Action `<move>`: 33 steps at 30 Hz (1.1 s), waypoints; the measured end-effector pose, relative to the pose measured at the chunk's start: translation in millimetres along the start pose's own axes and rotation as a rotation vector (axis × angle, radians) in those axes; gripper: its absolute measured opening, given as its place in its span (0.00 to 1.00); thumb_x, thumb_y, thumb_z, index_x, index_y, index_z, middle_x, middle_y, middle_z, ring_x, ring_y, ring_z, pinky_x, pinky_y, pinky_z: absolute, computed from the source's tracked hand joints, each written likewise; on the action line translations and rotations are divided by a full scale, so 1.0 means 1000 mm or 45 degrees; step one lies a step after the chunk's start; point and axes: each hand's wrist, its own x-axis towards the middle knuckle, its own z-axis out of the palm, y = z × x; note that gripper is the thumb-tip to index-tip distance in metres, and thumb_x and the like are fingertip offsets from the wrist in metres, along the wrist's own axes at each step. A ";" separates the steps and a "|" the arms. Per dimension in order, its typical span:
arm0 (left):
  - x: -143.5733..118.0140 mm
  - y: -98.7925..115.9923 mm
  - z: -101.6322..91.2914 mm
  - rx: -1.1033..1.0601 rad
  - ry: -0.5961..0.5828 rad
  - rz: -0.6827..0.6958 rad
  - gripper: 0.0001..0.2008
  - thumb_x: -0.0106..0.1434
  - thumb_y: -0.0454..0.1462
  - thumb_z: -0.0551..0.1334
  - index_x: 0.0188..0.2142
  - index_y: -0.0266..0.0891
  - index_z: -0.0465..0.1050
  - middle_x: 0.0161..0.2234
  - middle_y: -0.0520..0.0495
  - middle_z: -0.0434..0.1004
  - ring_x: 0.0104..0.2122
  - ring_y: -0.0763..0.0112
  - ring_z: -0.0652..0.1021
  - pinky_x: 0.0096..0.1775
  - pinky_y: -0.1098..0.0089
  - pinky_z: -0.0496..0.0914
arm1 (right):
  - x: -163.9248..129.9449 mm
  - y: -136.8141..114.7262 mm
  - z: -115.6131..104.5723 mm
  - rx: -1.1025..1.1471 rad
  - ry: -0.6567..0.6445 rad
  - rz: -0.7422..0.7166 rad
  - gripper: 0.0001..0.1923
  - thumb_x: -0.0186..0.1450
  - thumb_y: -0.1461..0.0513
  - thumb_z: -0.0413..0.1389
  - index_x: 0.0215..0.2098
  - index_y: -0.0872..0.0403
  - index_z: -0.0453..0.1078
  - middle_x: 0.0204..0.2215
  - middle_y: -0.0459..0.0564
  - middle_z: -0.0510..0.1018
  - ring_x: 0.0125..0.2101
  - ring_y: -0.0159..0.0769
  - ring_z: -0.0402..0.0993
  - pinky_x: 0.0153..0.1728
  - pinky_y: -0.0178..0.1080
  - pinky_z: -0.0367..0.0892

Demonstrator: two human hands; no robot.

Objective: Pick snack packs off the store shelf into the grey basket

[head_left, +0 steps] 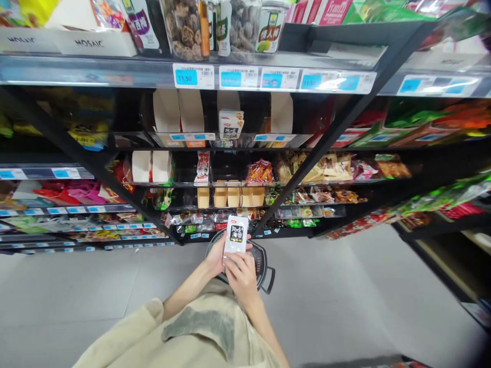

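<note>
White glossy packet (235, 235): black panel, white characters, red logo above.

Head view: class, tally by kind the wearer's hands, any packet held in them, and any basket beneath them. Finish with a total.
Left hand and right hand: 2
White packet: 1
Black basket: 1
Total: 4

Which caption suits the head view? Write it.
Left hand holds a white packet, right hand touching it, before snack shelves.
</note>
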 end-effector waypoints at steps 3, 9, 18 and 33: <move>0.001 0.000 0.005 0.077 -0.002 0.038 0.38 0.71 0.61 0.50 0.57 0.30 0.75 0.51 0.31 0.81 0.51 0.50 0.80 0.58 0.54 0.70 | -0.001 0.003 -0.003 -0.002 -0.039 0.037 0.12 0.68 0.70 0.59 0.47 0.51 0.76 0.45 0.49 0.84 0.45 0.40 0.74 0.46 0.46 0.66; 0.008 -0.001 0.016 0.273 0.143 0.140 0.37 0.64 0.62 0.59 0.55 0.34 0.74 0.54 0.32 0.78 0.50 0.52 0.80 0.50 0.57 0.74 | -0.007 0.003 -0.009 0.270 -0.029 0.268 0.17 0.66 0.68 0.61 0.51 0.48 0.76 0.49 0.51 0.81 0.50 0.42 0.74 0.55 0.50 0.67; 0.013 0.000 0.015 1.684 0.399 1.069 0.26 0.59 0.36 0.70 0.57 0.41 0.72 0.57 0.39 0.72 0.59 0.56 0.72 0.63 0.54 0.65 | -0.015 0.039 -0.006 1.172 0.329 1.203 0.24 0.66 0.50 0.62 0.54 0.57 0.72 0.40 0.56 0.81 0.35 0.38 0.77 0.35 0.36 0.72; -0.008 0.021 -0.022 2.226 0.440 1.096 0.24 0.71 0.34 0.56 0.66 0.46 0.64 0.66 0.39 0.65 0.64 0.54 0.69 0.66 0.45 0.64 | 0.130 0.113 -0.098 0.718 0.111 0.904 0.23 0.58 0.46 0.68 0.34 0.58 0.81 0.29 0.57 0.83 0.26 0.42 0.80 0.30 0.41 0.78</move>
